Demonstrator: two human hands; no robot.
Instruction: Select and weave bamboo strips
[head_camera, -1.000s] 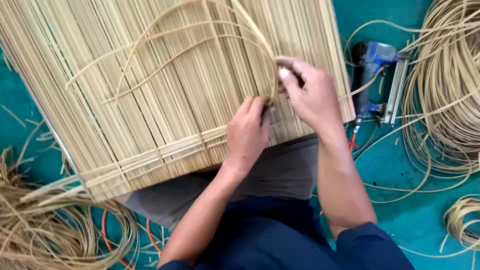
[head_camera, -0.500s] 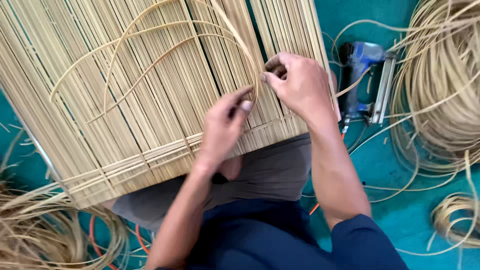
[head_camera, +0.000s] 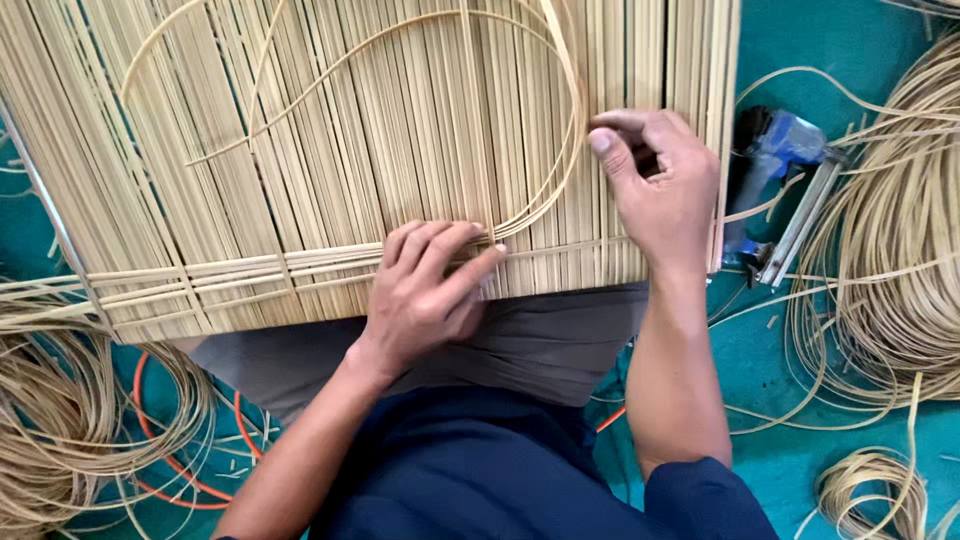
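Bright, even light falls from above with no glare and no harsh patches. Soft, short shadows sit under the left hand and the right hand on the pale woven panel of upright rattan strips. Focus is sharp at centre; the loose coils of thin rattan strands bend slightly toward the frame's edges, a wide-lens curve.

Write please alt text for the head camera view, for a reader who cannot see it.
A person's left hand presses on a panel of upright pale rattan strips on their lap, while the right hand pinches a long curved rattan strand. A blue staple gun and loose rattan coils lie on the teal floor.
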